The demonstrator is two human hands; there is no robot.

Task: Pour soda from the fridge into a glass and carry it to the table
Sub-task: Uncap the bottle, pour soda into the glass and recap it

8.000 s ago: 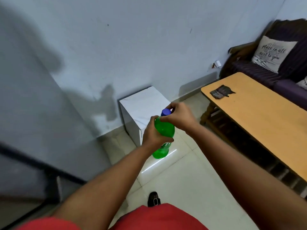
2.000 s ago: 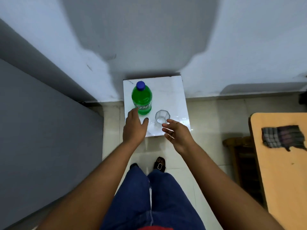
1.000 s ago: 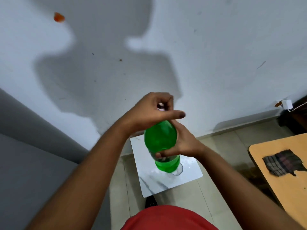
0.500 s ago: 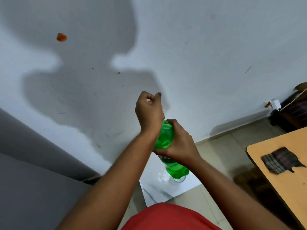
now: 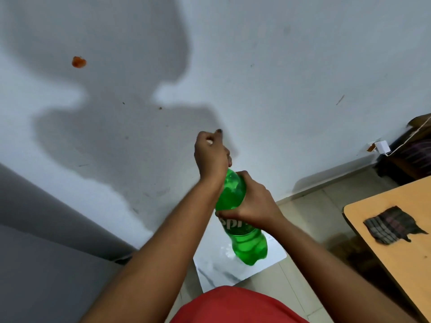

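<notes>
A green soda bottle (image 5: pixel 247 238) is held up in front of me, above a low white marble stand (image 5: pixel 217 269). My right hand (image 5: pixel 254 203) grips the bottle's upper body. Over the bottle's top sits my left hand (image 5: pixel 211 157), closed in a fist; the cap is hidden inside it. The glass seen earlier on the stand is hidden behind the bottle.
A grey fridge side (image 5: pixel 35 252) fills the lower left. To the right is a wooden table (image 5: pixel 384 248) with a dark checked cloth (image 5: pixel 391 226) on it. A white charger (image 5: pixel 382 146) hangs on the wall beside a dark sofa (image 5: pixel 417 157). Tiled floor lies between stand and table.
Two seconds ago the bottle stood on the stand with both hands open. Both hands now hold it lifted, and my left fist has turned on its top over the last second.
</notes>
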